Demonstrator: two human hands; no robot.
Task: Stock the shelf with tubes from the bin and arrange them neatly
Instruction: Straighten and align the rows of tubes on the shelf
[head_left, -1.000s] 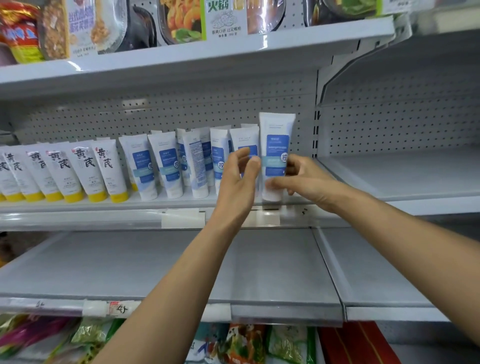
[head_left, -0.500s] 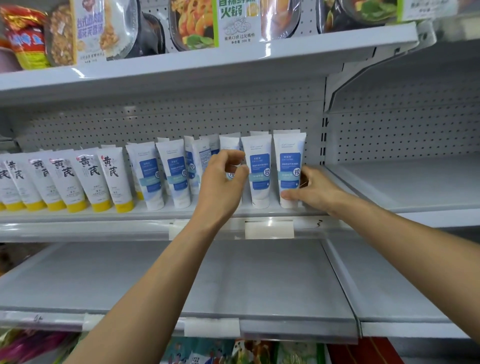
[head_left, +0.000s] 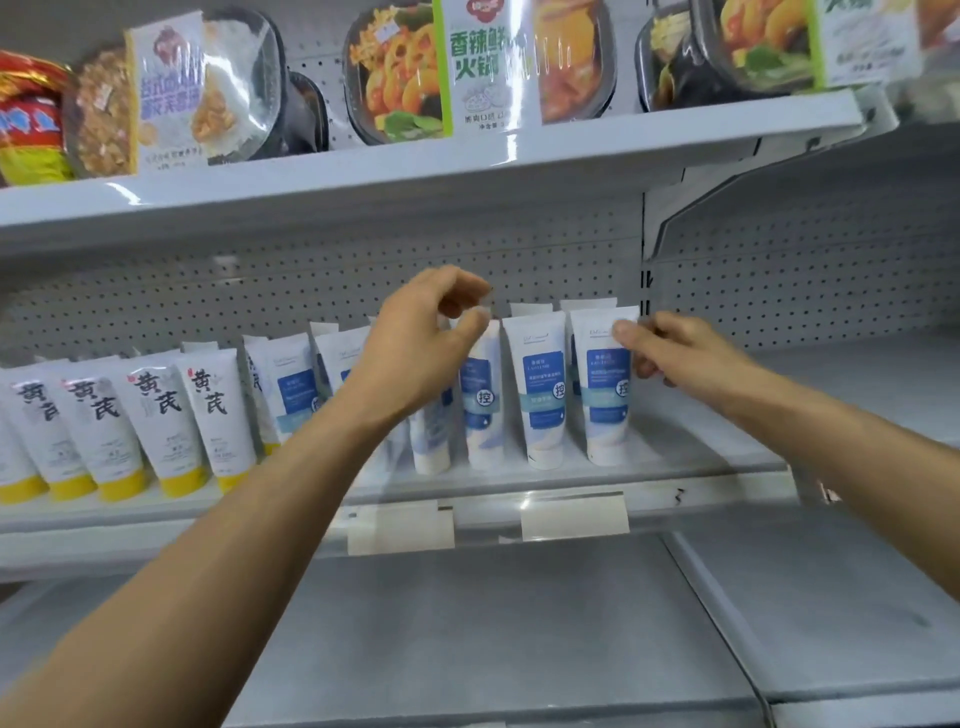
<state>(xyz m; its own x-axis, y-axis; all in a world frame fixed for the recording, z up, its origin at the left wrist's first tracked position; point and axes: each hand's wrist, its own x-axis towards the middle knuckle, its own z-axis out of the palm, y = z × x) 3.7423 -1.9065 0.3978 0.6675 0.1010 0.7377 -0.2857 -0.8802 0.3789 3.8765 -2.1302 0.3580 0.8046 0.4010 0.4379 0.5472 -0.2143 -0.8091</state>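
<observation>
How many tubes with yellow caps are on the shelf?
5. All stand in one row at the left end of the shelf: first tube, cut by the frame edge, then second, third, fourth, fifth to its right. More may hide behind them.

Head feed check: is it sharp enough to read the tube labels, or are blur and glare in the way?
Head view: the front blue-label tubes read fairly sharp. The left hand and the tubes behind it are smeared. Glare streaks the upper shelf edge and the meal box film. The wide-angle lens bends the shelf lines.
</observation>
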